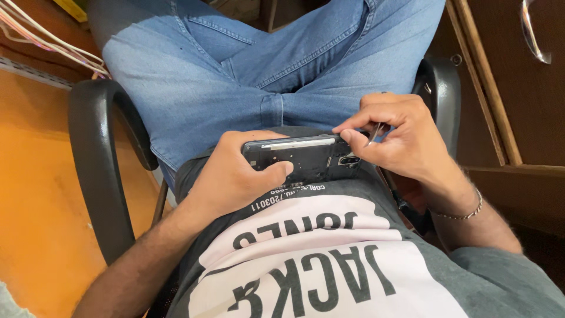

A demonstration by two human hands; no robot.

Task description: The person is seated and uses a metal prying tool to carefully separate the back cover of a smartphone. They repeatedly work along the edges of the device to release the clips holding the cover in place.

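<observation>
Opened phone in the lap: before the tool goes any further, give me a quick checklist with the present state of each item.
1. Phone held firm: ok. The left hand wraps the opened phone, thumb pressed on its exposed inside.
2. Tool gripped: ok. The right hand pinches a thin metal tool between thumb and fingers.
3. Tool tip at the right spot: cannot tell. The tip is hidden by the fingers at the phone's camera end.
4. Phone supported from below: not ok. It rests on the hand alone, above the lap, not on a surface.
5. Loose screws or parts secured: cannot tell. None show on the jeans or the chair armrest.
</observation>
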